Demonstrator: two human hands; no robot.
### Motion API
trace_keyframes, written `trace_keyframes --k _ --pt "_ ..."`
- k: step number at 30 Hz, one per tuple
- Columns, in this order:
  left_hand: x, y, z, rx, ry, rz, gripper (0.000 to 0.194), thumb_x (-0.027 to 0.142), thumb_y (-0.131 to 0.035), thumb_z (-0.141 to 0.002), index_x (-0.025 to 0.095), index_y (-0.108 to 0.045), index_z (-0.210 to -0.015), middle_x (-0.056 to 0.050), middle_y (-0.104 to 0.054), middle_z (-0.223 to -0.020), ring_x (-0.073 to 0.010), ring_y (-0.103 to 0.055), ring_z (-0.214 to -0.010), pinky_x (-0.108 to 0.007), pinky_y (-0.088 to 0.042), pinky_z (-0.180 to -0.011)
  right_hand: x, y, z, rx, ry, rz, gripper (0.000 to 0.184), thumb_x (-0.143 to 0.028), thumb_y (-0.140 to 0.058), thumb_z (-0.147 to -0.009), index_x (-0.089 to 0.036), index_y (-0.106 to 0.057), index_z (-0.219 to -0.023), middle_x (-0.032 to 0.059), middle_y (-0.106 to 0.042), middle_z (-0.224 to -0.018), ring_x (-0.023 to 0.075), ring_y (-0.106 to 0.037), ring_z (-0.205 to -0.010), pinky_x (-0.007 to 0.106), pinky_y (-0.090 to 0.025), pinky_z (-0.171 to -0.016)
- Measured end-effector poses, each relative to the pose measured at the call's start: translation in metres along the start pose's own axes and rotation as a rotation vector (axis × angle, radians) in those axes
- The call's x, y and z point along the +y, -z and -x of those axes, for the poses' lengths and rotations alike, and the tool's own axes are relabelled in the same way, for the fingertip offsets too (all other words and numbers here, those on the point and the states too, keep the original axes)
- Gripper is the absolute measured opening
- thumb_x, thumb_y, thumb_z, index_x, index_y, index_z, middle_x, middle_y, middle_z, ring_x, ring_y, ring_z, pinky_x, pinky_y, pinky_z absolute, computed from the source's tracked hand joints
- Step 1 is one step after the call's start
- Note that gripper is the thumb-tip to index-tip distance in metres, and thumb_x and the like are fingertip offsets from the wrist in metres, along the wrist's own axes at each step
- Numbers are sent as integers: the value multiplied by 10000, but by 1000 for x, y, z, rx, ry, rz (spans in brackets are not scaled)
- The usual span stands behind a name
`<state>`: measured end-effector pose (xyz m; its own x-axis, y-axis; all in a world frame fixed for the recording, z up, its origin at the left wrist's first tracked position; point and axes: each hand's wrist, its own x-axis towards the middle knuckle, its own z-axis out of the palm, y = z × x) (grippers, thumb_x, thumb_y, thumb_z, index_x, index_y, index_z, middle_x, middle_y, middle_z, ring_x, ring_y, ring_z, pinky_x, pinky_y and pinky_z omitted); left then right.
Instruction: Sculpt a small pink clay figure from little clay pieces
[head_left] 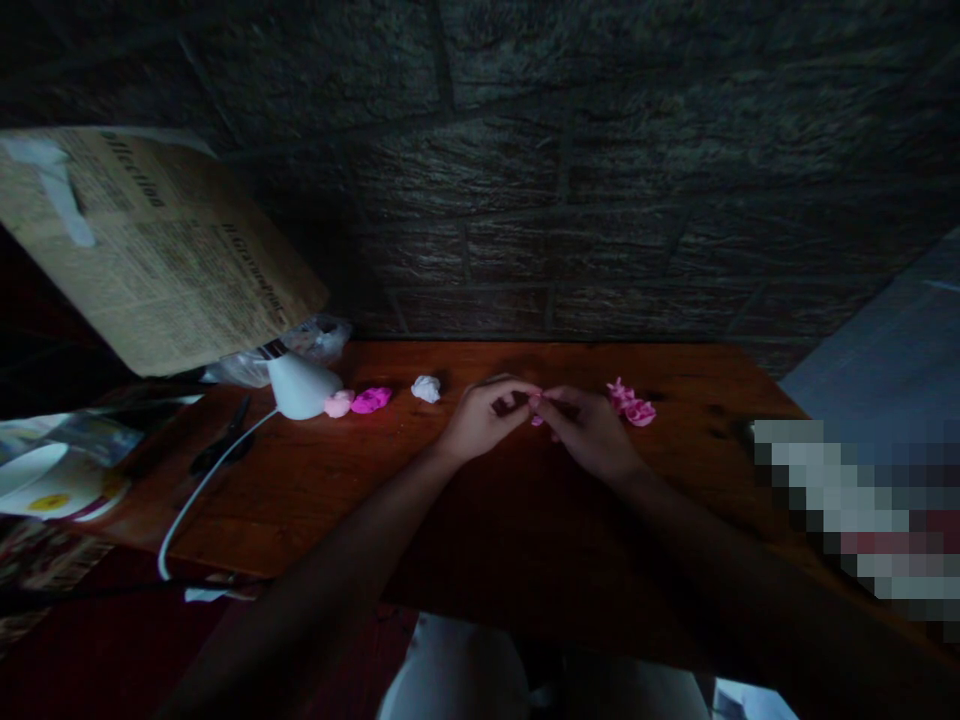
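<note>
My left hand (487, 415) and my right hand (592, 432) meet above the middle of the wooden table, fingertips together. Both pinch a small pink piece (537, 421) that looks like modelling clay; fingers cover most of it. Just right of my right hand lie pink petal-like shapes (631, 403) in a cluster. To the left of my left hand sits a crumpled white lump (426, 388). Further left, a bright magenta lump (372, 400) rests against a pale pink lump (339, 403).
A lamp with a newsprint-patterned shade (172, 250) and white base (300, 388) stands at the left, its white cable (196, 497) trailing off the table (300, 500). Dark scissors (223, 450) and a white paper cup (52, 482) are nearby. A stone-patterned wall (510, 190) rises behind.
</note>
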<state>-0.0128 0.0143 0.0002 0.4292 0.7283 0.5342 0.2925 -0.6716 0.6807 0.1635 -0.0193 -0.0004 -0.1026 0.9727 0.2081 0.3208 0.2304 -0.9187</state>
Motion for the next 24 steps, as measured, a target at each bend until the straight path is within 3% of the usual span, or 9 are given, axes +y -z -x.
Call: trace_keyframes --k 7,16,24 --pt "-1 -3 2 -25 -17 31 156 189 -655 -861 185 -725 -1000 -41 -727 -859 -109 -604 -683 -245 -494 -634 0 0 0 32 -41 68 150 -298 -568 -828 -197 -676 -803 28 -685 -711 161 -606 -613 292 -453 -576" --pt "-1 1 1 -5 -11 -6 105 222 -669 -880 193 -714 -971 -64 -742 -984 -127 -647 -776 -261 -510 -687 -1 -1 0 17 -16 0 251 -384 -553 -870 -195 -717 -894 56 -720 -776 185 -640 -667 306 -493 -591" --pt "-4 -1 0 27 -51 -15 92 242 -649 -903 176 -701 -940 -70 -744 -952 -138 -670 -811 -254 -505 -681 -1 0 1 17 25 54 323 -446 -518 -911 -193 -711 -857 44 -705 -741 167 -613 -603 287 -468 -558"
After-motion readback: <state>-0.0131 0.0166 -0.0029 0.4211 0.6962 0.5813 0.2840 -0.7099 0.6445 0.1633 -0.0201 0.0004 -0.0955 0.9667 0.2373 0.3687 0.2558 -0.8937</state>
